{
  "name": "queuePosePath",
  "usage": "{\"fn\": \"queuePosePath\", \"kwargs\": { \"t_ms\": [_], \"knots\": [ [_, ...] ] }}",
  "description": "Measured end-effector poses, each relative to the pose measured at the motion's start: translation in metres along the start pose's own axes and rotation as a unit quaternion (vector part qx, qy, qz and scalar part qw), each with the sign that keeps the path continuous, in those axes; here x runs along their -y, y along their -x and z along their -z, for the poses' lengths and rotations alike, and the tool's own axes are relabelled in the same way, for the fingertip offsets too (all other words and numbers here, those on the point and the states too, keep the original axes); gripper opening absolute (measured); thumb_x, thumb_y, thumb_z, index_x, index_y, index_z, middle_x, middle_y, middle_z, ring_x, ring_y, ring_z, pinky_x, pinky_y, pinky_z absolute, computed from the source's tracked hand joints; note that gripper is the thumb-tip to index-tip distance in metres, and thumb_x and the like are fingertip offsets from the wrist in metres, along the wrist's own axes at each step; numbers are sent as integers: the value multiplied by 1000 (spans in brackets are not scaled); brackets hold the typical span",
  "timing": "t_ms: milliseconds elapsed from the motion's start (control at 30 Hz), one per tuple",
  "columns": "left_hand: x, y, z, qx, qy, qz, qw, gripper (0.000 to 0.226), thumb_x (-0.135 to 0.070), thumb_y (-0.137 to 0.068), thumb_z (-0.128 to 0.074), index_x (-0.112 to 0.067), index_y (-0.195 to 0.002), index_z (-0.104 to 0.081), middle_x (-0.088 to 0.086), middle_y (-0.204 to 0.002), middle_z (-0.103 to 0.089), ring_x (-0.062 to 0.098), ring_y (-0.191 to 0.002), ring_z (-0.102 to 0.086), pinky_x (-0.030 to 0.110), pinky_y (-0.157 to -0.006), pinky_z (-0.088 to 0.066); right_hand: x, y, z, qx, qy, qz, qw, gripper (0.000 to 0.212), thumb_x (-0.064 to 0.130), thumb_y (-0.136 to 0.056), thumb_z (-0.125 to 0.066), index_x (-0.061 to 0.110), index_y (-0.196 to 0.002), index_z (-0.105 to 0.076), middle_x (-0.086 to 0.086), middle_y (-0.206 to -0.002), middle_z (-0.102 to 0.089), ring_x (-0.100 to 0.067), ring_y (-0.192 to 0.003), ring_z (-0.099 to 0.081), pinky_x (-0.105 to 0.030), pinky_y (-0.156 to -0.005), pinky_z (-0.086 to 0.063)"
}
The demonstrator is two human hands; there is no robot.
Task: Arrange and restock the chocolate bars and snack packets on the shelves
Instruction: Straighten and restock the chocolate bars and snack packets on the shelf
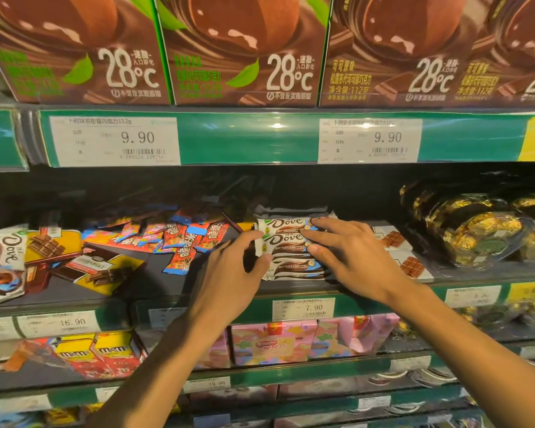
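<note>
Supermarket shelving fills the view, and the work goes on at the middle shelf (198,285), under a row of four brown truffle boxes (244,50) on the shelf above.

Near the middle of that shelf's front edge sits a neat stack of white Dove bars (288,251); about four layers show, though the exact count is hard to tell. The left hand (229,270) presses the stack's left end with thumb and fingertips, its grip narrow and curled against the wrappers. The right hand (349,254) lies spread over the top and right end, fingers nearly straight, a wide grip that steadies rather than clasps. This stack looks close to squared up.

Much seems left to do. Toward the left of the shelf a loose scatter of red and blue snack packets (179,242) lies at all angles, too tangled to count, and two yellow chocolate boxes (105,270) lie askew. At the left edge stands one Dove pouch (3,261). To the right, two white chocolate packs (405,257) and gold-wrapped chocolates in clear tubs (476,230) look orderly.
</note>
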State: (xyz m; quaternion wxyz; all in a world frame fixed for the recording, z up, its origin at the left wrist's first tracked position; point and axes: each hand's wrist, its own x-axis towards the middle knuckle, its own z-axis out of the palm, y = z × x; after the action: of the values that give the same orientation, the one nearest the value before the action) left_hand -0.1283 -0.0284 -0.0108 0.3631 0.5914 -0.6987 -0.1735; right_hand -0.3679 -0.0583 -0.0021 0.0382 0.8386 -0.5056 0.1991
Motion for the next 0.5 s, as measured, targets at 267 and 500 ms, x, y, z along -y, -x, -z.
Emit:
{"fn": "queuePosePath", "kwargs": {
  "t_ms": [267, 500],
  "knots": [
    [5, 0, -1, 2, -6, -9, 1000, 52, -44, -93, -60, -41, -142, -42, -9, -124, -63, 13, -113, -59, 34, -91, -53, 3, 2, -2, -14, -8, -20, 1000, 45, 52, -101, -41, 35, -142, -50, 8, -149, -47, -11, -138, -39, -32, -112, -22],
    [4, 6, 8, -11, -7, -28, 1000, 49, -44, -93, -59, -41, -140, -45, -13, -120, -62, 7, -109, -58, 28, -87, -51, 15, 1, 6, -42, -2, -20, 999, 51, 57, -97, -41, 33, -140, -51, 9, -145, -50, -8, -136, -38, -29, -111, -17]
  ]
}}
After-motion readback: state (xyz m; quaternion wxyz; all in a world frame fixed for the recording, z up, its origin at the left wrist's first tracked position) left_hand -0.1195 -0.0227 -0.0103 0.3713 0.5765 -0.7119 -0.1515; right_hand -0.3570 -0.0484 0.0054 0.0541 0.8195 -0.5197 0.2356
